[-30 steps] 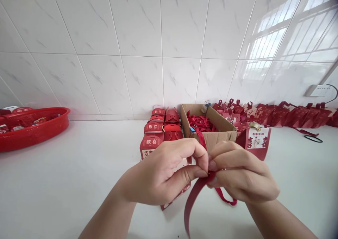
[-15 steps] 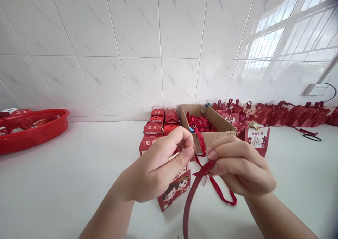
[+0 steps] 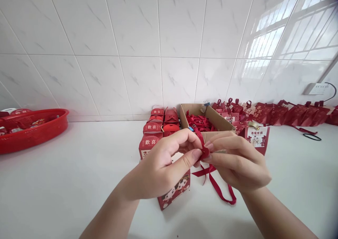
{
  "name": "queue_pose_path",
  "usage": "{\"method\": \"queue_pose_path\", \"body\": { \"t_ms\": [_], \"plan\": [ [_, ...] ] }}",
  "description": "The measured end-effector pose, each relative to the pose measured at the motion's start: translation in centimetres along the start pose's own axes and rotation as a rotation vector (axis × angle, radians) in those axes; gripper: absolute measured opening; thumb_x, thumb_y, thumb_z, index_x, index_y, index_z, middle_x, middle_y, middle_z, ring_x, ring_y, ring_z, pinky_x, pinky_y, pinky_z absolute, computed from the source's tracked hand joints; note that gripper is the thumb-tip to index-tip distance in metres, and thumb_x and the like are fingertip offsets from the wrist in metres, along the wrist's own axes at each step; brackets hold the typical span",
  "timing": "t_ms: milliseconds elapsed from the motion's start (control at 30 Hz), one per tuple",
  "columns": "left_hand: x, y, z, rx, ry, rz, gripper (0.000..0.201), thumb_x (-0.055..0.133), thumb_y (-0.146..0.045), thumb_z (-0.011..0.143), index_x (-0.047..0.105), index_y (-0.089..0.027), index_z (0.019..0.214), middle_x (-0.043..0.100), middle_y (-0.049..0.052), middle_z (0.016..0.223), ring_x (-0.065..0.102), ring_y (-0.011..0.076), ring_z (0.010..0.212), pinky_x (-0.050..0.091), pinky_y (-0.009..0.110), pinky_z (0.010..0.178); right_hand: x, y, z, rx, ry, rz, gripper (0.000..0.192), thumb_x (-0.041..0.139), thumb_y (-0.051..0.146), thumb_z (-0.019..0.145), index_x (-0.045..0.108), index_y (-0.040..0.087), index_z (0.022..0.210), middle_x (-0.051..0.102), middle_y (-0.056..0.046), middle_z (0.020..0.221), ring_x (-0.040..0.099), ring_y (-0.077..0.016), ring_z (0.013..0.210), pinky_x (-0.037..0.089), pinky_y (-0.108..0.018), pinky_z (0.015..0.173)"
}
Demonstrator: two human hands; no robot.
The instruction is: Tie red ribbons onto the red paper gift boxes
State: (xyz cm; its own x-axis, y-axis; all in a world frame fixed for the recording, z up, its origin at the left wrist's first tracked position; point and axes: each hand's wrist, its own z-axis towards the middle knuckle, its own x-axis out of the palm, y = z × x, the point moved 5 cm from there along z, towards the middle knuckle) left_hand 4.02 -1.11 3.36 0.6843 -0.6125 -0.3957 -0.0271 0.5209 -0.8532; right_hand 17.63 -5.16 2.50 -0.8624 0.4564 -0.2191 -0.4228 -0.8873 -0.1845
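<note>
My left hand (image 3: 169, 161) and my right hand (image 3: 236, 161) meet in front of the cardboard box, fingertips pinching a dark red strap (image 3: 204, 153). Its rounded end, with a small hole, shows between the fingertips; the rest is largely hidden by the hands. Below them a red ribbon (image 3: 219, 189) lies loosely looped on the white table. Partly behind my left hand stands a small red gift box (image 3: 174, 195) printed with cartoon figures.
An open cardboard box (image 3: 227, 126) of red ribbons stands at the back. Left of it are red candy boxes (image 3: 152, 128); to the right runs a row of finished-looking red gift bags (image 3: 277, 114). A red basin (image 3: 56, 126) sits far left, a black ring (image 3: 312, 137) far right.
The strap hung down in a long curve from my right hand; now its rounded end is up between both hands. My hands have come together, and my left fingers now grip it too.
</note>
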Motion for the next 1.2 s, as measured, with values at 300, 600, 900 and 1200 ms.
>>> {"method": "queue_pose_path", "body": {
  "t_ms": [300,600,900,1200],
  "plan": [
    [-0.6,-0.7,-0.1,0.151,-0.179,0.16,0.008,0.049,-0.02,0.093,0.052,-0.018,0.085,0.055,-0.002,0.079,0.052,0.007,0.072,0.043,0.018,0.061,-0.1,-0.3,-0.2,0.201,-0.06,0.14,0.037,0.058,-0.009,0.073,0.065,0.017,0.099,0.066,-0.006,0.09,0.066,-0.0189,0.084,0.06,-0.033,0.068],
    [-0.2,-0.6,0.0,0.28,-0.271,0.323,0.007,0.048,-0.013,0.089,0.048,-0.018,0.084,0.055,-0.002,0.074,0.051,0.0061,0.063,0.041,0.017,0.054,0.7,-1.0,-0.9,0.519,-0.146,0.436,0.034,0.061,-0.005,0.074,0.063,0.017,0.1,0.065,-0.006,0.091,0.063,-0.0169,0.088,0.059,-0.03,0.071],
    [-3.8,0.0,-0.3,0.015,-0.316,0.39,0.015,0.048,-0.035,0.092,0.053,-0.022,0.086,0.055,-0.003,0.075,0.05,0.0098,0.064,0.041,0.021,0.057,0.7,-2.7,-1.8,0.789,-0.191,0.51,0.019,0.067,0.007,0.078,0.066,0.02,0.092,0.069,-0.002,0.085,0.067,-0.0122,0.078,0.06,-0.022,0.066],
    [-5.0,5.1,-1.1,-0.586,0.19,0.773,0.032,0.068,-0.05,0.064,0.059,-0.022,0.077,0.061,0.001,0.075,0.053,0.0175,0.062,0.034,0.026,0.051,1.2,-4.9,-2.8,0.999,0.206,0.79,0.011,0.066,0.018,0.082,0.07,0.019,0.092,0.063,-0.004,0.085,0.061,-0.013,0.075,0.055,-0.026,0.061]
  ]
}}
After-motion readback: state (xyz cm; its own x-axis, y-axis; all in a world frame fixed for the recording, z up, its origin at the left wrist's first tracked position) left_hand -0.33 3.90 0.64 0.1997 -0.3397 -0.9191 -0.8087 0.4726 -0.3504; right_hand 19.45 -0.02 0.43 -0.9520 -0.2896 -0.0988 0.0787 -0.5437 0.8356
